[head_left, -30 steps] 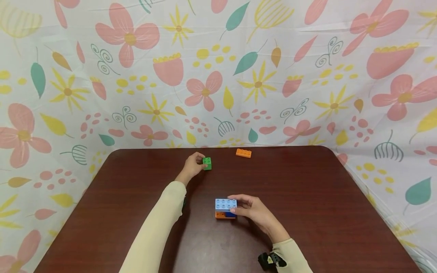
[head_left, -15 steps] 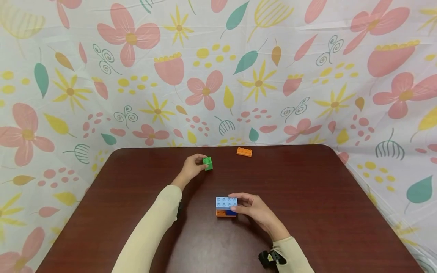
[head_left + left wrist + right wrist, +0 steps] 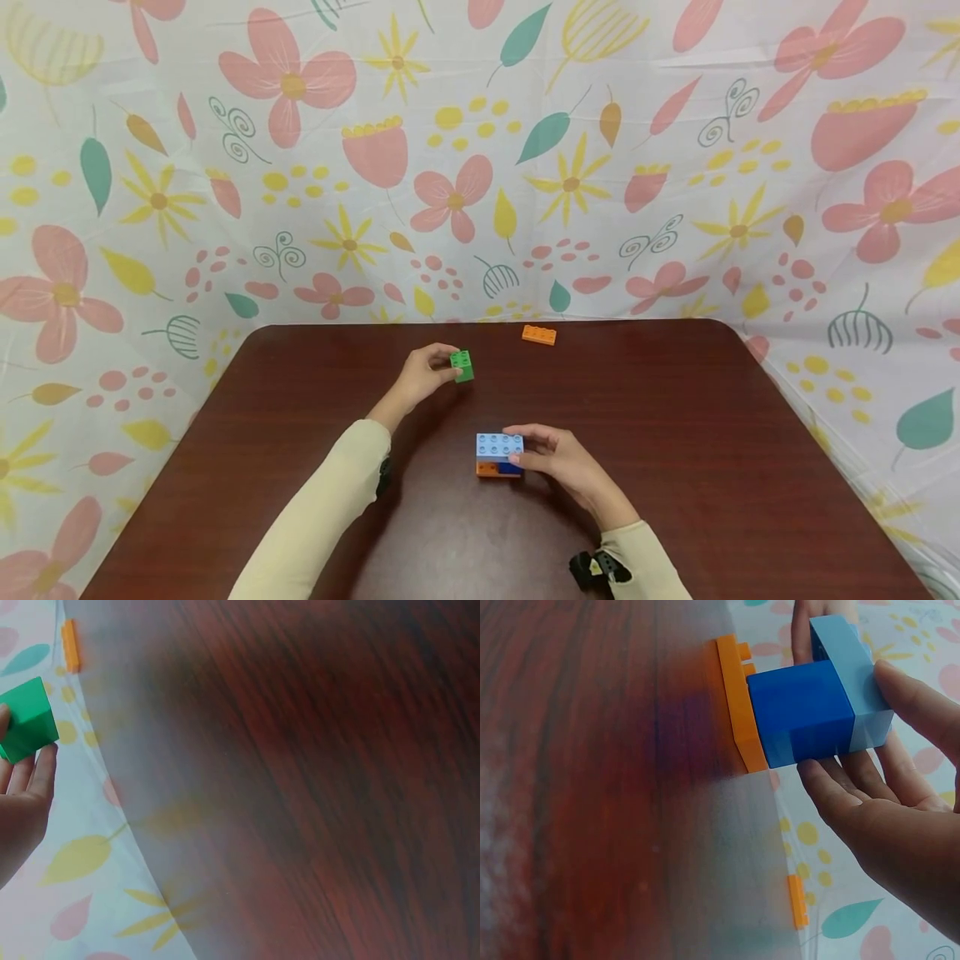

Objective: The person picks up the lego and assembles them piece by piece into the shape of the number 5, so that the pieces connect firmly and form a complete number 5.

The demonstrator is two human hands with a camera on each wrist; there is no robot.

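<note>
In the head view, my left hand [image 3: 422,375] pinches a green toy building brick [image 3: 463,367] between thumb and fingers, toward the far side of the table. The left wrist view shows that green brick [image 3: 31,718] tilted, with fingertips under it. My right hand [image 3: 558,461] holds a small brick stack near the middle of the table. The stack has a light blue brick [image 3: 499,444] on top, a dark blue brick [image 3: 801,705] below it and a flat orange brick [image 3: 739,705] at the bottom. Fingers and thumb of my right hand [image 3: 907,780] span the blue bricks.
Near the back edge of the dark wooden table [image 3: 645,400] lies a loose flat orange brick [image 3: 539,335]. Behind the table hangs a white cloth [image 3: 480,167] with flowers and leaves. A black band [image 3: 598,571] is on the right wrist.
My left hand has drawn the green brick slightly nearer and to the right, and the brick has become more tilted. The right hand keeps its hold on the stack.
</note>
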